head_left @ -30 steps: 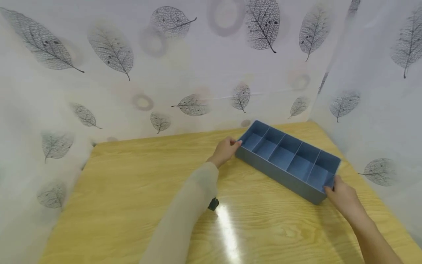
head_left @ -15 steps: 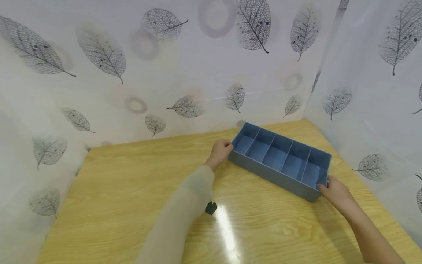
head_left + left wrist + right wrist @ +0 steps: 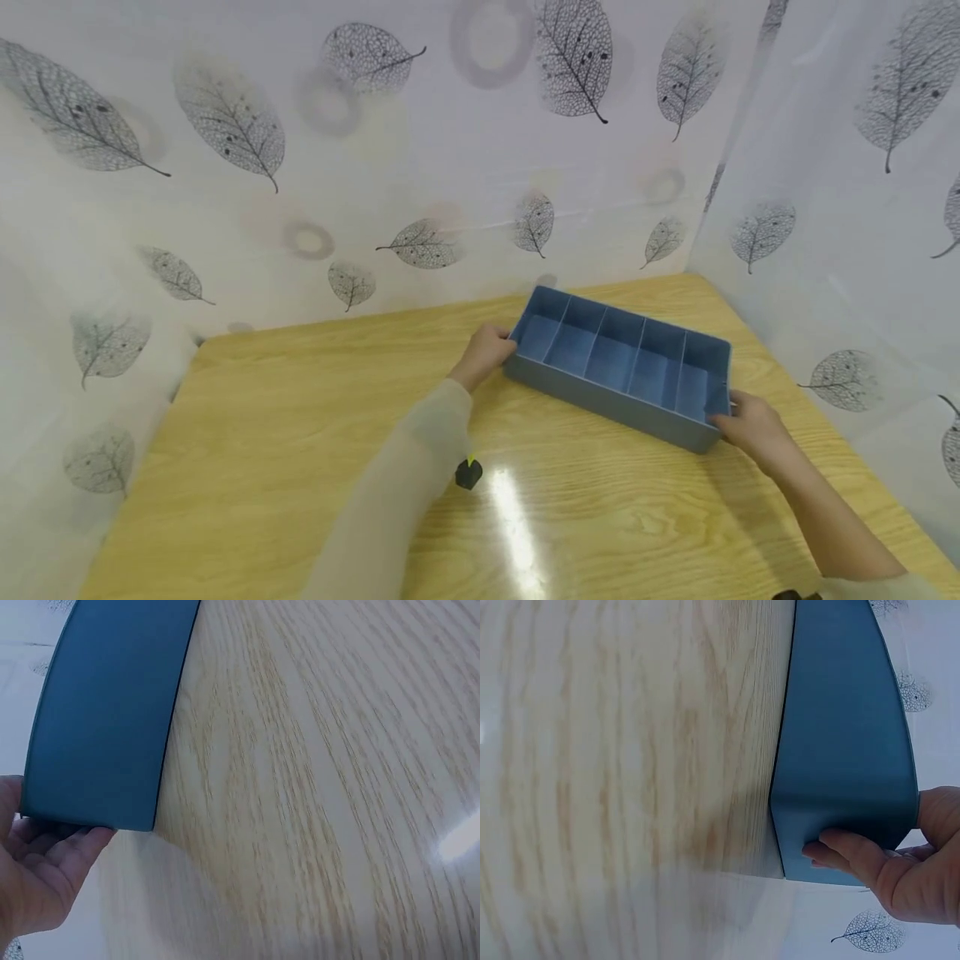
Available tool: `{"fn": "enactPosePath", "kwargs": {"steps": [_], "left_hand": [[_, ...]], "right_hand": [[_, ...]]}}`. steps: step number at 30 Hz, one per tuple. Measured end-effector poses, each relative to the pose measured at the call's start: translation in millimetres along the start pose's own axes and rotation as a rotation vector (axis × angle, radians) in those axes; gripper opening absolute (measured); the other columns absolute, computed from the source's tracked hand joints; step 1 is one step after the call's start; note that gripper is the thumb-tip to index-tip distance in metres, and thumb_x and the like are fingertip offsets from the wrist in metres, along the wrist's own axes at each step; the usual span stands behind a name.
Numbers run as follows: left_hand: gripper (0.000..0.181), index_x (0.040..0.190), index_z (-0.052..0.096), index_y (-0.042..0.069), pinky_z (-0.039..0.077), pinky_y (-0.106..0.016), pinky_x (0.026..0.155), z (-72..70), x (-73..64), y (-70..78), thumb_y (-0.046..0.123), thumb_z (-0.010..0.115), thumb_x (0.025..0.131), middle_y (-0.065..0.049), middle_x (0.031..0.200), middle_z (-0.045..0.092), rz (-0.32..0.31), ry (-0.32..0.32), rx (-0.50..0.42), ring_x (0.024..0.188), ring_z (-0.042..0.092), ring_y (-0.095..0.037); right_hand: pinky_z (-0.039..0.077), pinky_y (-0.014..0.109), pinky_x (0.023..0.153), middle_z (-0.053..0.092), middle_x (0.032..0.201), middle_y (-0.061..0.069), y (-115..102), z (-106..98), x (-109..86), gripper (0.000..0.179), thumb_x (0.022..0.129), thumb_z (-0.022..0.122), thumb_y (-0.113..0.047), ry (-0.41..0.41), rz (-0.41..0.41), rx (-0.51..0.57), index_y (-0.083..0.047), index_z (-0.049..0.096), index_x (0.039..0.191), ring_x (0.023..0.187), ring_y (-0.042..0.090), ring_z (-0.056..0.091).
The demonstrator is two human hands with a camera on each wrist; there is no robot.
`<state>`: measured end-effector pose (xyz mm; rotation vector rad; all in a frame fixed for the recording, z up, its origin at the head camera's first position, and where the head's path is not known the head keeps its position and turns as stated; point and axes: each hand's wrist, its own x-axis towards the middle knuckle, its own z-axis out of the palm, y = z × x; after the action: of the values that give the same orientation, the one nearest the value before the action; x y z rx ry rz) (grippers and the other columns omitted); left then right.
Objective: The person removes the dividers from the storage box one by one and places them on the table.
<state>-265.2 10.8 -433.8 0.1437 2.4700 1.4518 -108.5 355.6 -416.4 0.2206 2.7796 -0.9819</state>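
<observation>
A long blue-grey organizer box [image 3: 600, 392] with several compartments in a row sits at the back right of the wooden table, slanted so its right end is nearer. Nothing lies in its compartments. My left hand [image 3: 483, 354] grips the left end, thumb at the rim; the left wrist view shows the fingers [image 3: 82, 855] curled against the end wall. At the other end my right hand [image 3: 753, 425] holds the near right corner, thumb over the rim. In the right wrist view its fingers [image 3: 855, 855] press the outside of that end wall.
The wooden table [image 3: 300, 433] meets leaf-patterned white sheeting [image 3: 435, 150] at the back and sides. A small black piece [image 3: 468, 473] shows beside the left sleeve. Light glares off the table near the front middle.
The box has shifted left and its slant has lessened, with both hands still gripping its ends. The head view has also swung slightly to the right.
</observation>
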Motion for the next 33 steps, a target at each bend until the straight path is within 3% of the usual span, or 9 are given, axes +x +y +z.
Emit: {"fn": "enactPosePath", "kwargs": {"steps": [3,8,13,16,20,28,33], "left_hand": [[0.011,0.061,0.055,0.003,0.036,-0.019,0.044,-5.6,0.3,-4.9,-0.001,0.052,0.071,0.003,0.055,0.047,0.007,-0.034,0.046,0.048,0.041,-0.010],[0.013,0.076,0.064,-0.007,0.041,-0.018,0.047,-14.3,-2.8,-5.3,-0.003,0.053,0.071,0.001,0.060,0.052,0.010,-0.097,0.093,0.051,0.047,-0.010],[0.018,0.081,0.065,-0.009,0.044,-0.020,0.048,-24.8,-7.9,-2.5,-0.005,0.052,0.070,-0.001,0.061,0.053,-0.014,-0.144,0.188,0.053,0.049,-0.012],[0.018,0.081,0.064,-0.009,0.052,-0.026,0.055,-30.7,-11.2,-1.0,-0.007,0.050,0.070,-0.004,0.064,0.055,-0.037,-0.173,0.209,0.055,0.051,-0.015],[0.018,0.082,0.063,-0.010,0.056,-0.036,0.067,-35.8,-14.4,-1.8,-0.008,0.049,0.071,-0.008,0.070,0.058,-0.062,-0.198,0.198,0.058,0.054,-0.017],[0.031,0.102,0.062,-0.016,0.058,-0.035,0.070,-39.7,-15.8,-9.5,-0.012,0.050,0.073,-0.024,0.100,0.065,-0.116,-0.227,0.151,0.071,0.065,-0.022],[0.031,0.101,0.061,-0.016,0.058,-0.035,0.069,-40.9,-18.2,-16.8,-0.012,0.050,0.072,-0.024,0.097,0.065,-0.127,-0.222,0.160,0.068,0.064,-0.023]], "right_hand": [[0.057,0.041,0.071,0.042,0.119,0.048,-1.0,2.0,3.5,0.058,0.089,0.051,-0.005,-0.001,-0.004,0.025,0.032,0.027,0.126,0.101,0.054,0.055],[0.057,0.040,0.067,0.046,0.117,0.047,-6.1,-1.3,8.4,0.056,0.086,0.054,-0.004,-0.004,-0.012,-0.006,0.031,0.032,0.124,0.089,0.046,0.062],[0.053,0.033,0.059,0.059,0.104,0.039,-12.1,-3.3,16.3,0.051,0.080,0.061,-0.005,0.004,-0.033,-0.070,0.025,0.046,0.118,0.069,0.023,0.064],[0.050,0.031,0.056,0.065,0.085,0.028,-16.0,-2.4,22.8,0.045,0.078,0.064,-0.007,-0.002,-0.036,-0.099,0.021,0.053,0.111,0.064,0.018,0.060],[0.048,0.030,0.055,0.061,0.070,0.013,-19.1,-0.9,30.9,0.036,0.078,0.064,-0.006,-0.046,-0.026,-0.098,0.020,0.055,0.101,0.062,0.018,0.056],[0.054,0.031,0.058,0.060,0.086,0.030,-22.9,3.6,40.1,0.041,0.080,0.061,-0.001,-0.115,-0.014,-0.054,0.027,0.047,0.107,0.065,0.018,0.060],[0.055,0.032,0.058,0.059,0.083,0.028,-24.0,8.8,43.3,0.038,0.076,0.063,0.000,-0.124,-0.012,-0.047,0.025,0.048,0.101,0.063,0.018,0.060]]}}
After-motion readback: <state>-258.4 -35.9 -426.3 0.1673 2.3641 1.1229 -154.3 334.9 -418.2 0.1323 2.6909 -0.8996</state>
